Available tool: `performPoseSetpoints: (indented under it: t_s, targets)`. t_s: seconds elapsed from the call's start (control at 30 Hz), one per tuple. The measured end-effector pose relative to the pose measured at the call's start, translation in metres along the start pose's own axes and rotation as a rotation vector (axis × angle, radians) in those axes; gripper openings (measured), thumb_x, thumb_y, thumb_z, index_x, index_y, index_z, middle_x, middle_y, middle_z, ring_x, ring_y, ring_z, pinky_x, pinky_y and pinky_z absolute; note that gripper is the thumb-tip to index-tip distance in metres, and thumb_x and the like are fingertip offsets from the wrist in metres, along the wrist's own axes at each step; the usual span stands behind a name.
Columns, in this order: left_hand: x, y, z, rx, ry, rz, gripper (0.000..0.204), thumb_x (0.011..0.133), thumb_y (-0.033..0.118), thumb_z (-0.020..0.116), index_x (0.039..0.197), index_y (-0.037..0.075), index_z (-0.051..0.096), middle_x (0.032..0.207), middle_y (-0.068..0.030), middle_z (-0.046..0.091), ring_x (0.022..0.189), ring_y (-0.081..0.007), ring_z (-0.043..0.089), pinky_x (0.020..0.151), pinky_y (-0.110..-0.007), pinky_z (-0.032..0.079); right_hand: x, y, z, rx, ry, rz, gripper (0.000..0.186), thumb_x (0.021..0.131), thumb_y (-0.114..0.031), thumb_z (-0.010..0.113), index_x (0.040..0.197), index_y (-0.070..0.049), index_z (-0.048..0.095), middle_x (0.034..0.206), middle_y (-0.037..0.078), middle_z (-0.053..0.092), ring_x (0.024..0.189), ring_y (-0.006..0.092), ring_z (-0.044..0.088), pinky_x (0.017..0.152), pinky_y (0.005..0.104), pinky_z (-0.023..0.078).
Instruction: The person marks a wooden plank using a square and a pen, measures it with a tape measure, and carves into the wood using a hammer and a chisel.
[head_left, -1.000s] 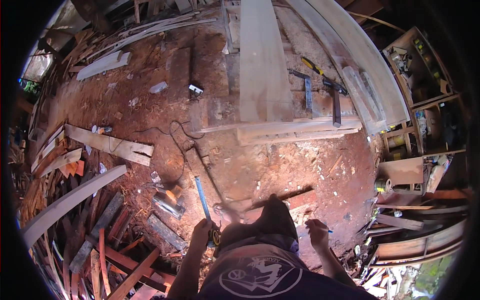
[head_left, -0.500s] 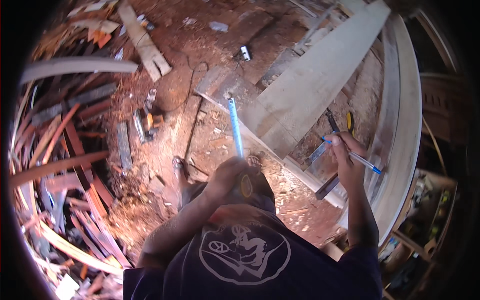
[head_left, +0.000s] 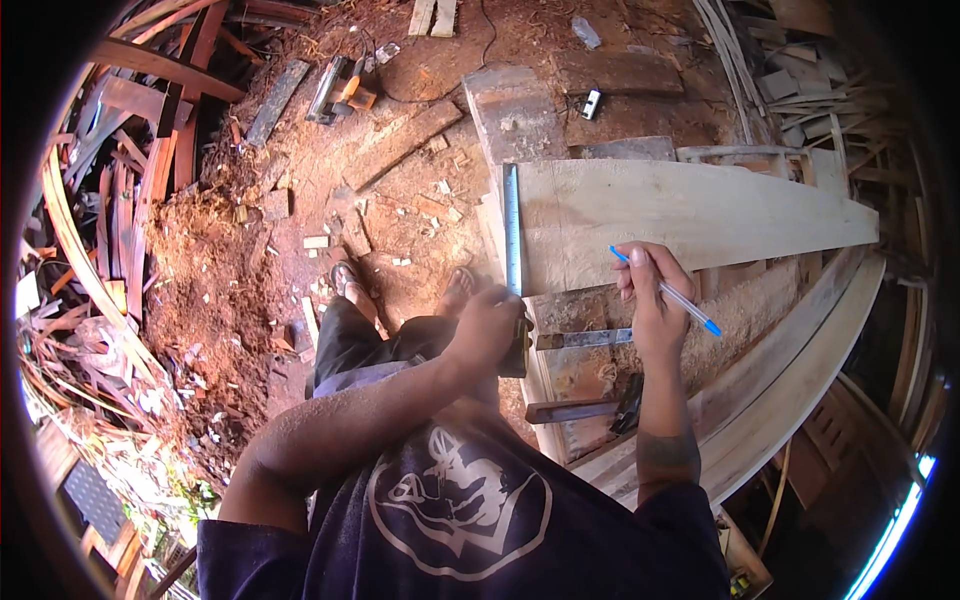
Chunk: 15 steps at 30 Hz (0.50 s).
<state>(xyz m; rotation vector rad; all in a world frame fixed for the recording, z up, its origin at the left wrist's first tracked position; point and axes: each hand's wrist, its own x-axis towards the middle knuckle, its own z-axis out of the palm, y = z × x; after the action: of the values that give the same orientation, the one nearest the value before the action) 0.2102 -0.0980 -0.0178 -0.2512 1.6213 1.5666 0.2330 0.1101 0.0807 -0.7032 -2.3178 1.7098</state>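
My left hand [head_left: 487,325] is closed round a tape measure [head_left: 517,355] at the near left end of a wide pale board [head_left: 680,205]. Its pulled-out blade [head_left: 513,230] lies across the board's left end, running away from me to the far corner. Above the board's near edge, my right hand [head_left: 652,290] grips a clear-barrelled pen with blue ends [head_left: 690,305]. The pen slants across the fingers, its upper end at the thumb. Part of the tape's case is hidden by the left hand.
A flat metal strip [head_left: 590,340] and a dark wooden bar [head_left: 570,410] lie near the board. Long planks [head_left: 790,385] rest at right. A power tool [head_left: 340,92] sits on the shavings-covered floor, beyond my feet. Scrap wood [head_left: 125,230] is heaped at left.
My view has turned rightward. The tape blade, earlier off the board's end, now lies along it. My right hand, with the pen, has come nearer the board.
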Motion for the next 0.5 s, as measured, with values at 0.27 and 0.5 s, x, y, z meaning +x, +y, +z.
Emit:
performPoseSetpoints:
  t_s: [0.27, 0.5]
  targets:
    - [-0.007, 0.008, 0.006, 0.060, -0.050, -0.254, 0.034, 0.103, 0.026, 0.056, 0.103, -0.003, 0.073, 0.083, -0.0142, 0.073, 0.076, -0.0204, 0.068, 0.073, -0.032, 0.053, 0.031, 0.026, 0.049, -0.005, -0.030, -0.037, 0.012, 0.094, -0.008, 0.070, 0.100, -0.001, 0.063, 0.080, 0.004, 0.068, 0.071, 0.0066, 0.062, 0.059, 0.0242, 0.046]
    - [-0.007, 0.022, 0.013, -0.161, -0.203, -0.318, 0.042, 0.107, 0.031, 0.052, 0.128, -0.003, 0.064, 0.094, -0.0105, 0.071, 0.086, -0.0168, 0.070, 0.078, -0.028, 0.055, 0.054, 0.053, 0.095, -0.188, 0.056, -0.324, 0.024, 0.089, -0.005, 0.076, 0.082, -0.003, 0.053, 0.065, 0.007, 0.065, 0.053, 0.0112, 0.059, 0.048, 0.0316, 0.045]
